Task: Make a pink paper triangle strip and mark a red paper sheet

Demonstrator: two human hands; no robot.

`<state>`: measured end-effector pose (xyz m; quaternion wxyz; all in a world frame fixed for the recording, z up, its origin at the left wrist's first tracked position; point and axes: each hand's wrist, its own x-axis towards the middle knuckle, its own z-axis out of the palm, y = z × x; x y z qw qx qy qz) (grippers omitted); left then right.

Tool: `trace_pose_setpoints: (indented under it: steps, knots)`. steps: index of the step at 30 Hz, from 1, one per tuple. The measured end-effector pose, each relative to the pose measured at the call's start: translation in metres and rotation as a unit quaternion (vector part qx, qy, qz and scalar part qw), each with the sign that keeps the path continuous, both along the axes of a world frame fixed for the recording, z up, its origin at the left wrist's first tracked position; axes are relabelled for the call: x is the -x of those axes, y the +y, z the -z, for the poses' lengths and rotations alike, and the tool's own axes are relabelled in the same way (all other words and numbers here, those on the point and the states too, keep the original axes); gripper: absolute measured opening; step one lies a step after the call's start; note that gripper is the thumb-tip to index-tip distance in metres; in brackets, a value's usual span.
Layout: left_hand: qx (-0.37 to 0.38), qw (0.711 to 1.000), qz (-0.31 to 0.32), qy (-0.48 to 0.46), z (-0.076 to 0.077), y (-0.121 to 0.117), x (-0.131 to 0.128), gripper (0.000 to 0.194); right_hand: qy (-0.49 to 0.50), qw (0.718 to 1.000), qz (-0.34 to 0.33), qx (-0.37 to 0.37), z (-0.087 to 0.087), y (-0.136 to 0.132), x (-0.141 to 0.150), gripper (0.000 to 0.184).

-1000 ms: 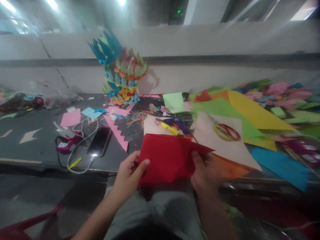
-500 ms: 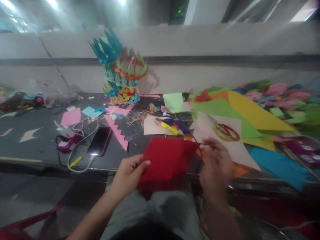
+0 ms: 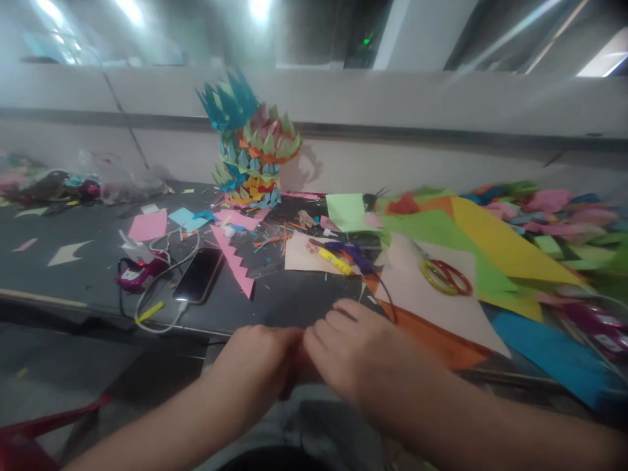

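Note:
Over my lap, in front of the table edge, my two hands meet. My left hand (image 3: pixel 258 356) is closed, knuckles up, on the red paper (image 3: pixel 296 353), of which only a small dark red part shows between the hands. My right hand (image 3: pixel 350 347) is bent over the same paper from the other side, its fingers curled and touching the left hand's fingertips. Most of the sheet is hidden behind the hands. Beyond them on the table lie a yellow marker-like tube (image 3: pixel 334 260) and a dark blue tool (image 3: pixel 356 255) with a black cord.
Scissors with red and yellow handles (image 3: pixel 444 277) rest on pale paper (image 3: pixel 436 317) at the right. A plugged-in phone (image 3: pixel 199 276) and purple power strip (image 3: pixel 142 273) lie left. Stacked folded-paper crowns (image 3: pixel 250 157) stand at the back. Coloured sheets and scraps (image 3: pixel 559 203) cover the right.
The red sheet was spread flat, held at its left edge, with the right hand at its right corner. Now my right hand has moved left to meet my left, and the paper is mostly hidden.

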<state>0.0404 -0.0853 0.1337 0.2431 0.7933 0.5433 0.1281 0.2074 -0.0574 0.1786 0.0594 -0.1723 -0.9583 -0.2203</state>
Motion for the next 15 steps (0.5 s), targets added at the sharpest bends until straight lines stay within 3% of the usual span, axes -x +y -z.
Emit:
trace_pose_setpoints:
  steps: [6, 11, 15]
  knots:
    - [-0.055, 0.987, 0.136, 0.072, -0.001, -0.008, -0.006, 0.022, -0.077, 0.994, -0.058, 0.045, 0.01, -0.015, -0.004, 0.007]
    - [-0.13, 0.945, 0.272, 0.128, 0.01, -0.026, -0.001, 0.012, -0.103, 0.981, -0.11, 0.121, 0.0, -0.023, -0.012, 0.009]
    - [-0.129, 0.943, 0.283, 0.118, 0.008, -0.038, 0.016, 0.018, -0.054, 0.98, -0.096, 0.164, -0.011, -0.028, -0.031, 0.018]
